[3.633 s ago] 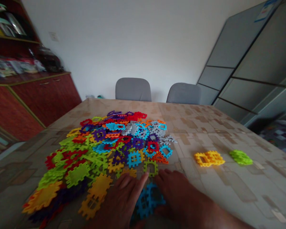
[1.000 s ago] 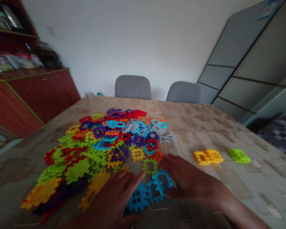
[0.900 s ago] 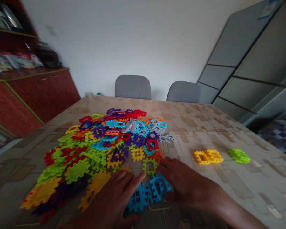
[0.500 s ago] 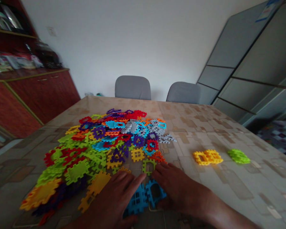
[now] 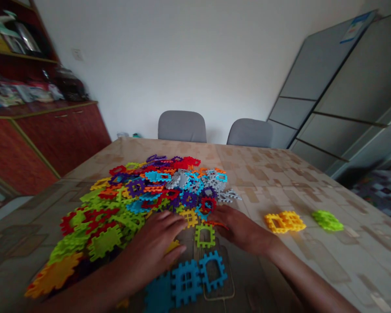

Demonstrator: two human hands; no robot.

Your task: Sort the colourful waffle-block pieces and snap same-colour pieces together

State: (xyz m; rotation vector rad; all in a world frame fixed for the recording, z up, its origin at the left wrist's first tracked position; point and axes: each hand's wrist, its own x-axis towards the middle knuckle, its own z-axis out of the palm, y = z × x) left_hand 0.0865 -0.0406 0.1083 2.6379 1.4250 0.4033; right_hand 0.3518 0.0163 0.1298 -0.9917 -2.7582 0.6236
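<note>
My left hand (image 5: 159, 237) reaches over the near edge of a heap of interlocking plastic building pieces (image 5: 169, 191). Its fingers are stretched out beside a yellow window piece (image 5: 190, 217), thumb apart. On the heap's right edge, my right hand (image 5: 236, 226) lies over an orange piece (image 5: 219, 224), fingertips beside red and light-blue pieces. A lime-green square frame (image 5: 205, 236) lies between the hands. Nearer to me, a blue solid piece (image 5: 158, 293), a blue window piece (image 5: 187, 282) and a blue open frame (image 5: 212, 271) lie side by side.
Yellow pieces (image 5: 285, 221) and a small stack of green pieces (image 5: 328, 220) lie on the patterned table (image 5: 263, 174) to the right. Two grey chairs (image 5: 182, 126) stand at the far side. A red-brown cabinet (image 5: 58, 139) is at the left.
Both hands have moved forward, away from the blue pieces toward the heap, uncovering the blue pieces and the green frame. My right hand now covers part of the orange piece. The view has tilted slightly up.
</note>
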